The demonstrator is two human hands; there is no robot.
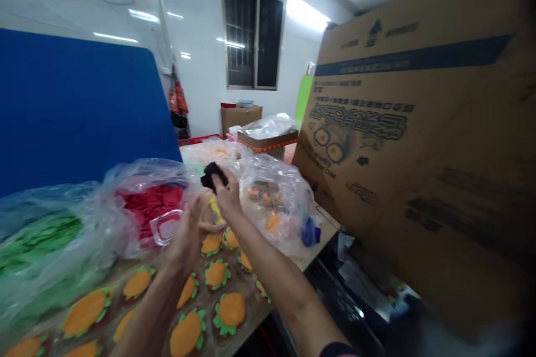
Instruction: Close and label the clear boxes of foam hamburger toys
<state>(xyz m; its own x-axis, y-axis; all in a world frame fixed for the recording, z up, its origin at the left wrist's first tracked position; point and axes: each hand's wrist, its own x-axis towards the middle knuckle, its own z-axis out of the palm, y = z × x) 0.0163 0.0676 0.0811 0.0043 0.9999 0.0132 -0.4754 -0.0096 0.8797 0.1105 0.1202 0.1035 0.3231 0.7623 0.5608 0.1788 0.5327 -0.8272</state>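
My right hand [228, 194] reaches forward and pinches a small black fabric piece [213, 174] above the table. Just below and left of it, my left hand [189, 234] is held with its fingers spread, holding nothing that I can see. Under both hands lie several orange felt shapes with green leafy edges [218, 273], set in rows on a board [247, 326]. A clear plastic bag [278, 201] with more orange pieces sits right behind my right hand.
Clear bags of red fabric [151, 206] and green fabric [39, 240] lie at the left. A blue panel [75, 111] stands behind them. A big cardboard box [419, 134] fills the right side. A smaller lined box [268, 136] stands further back.
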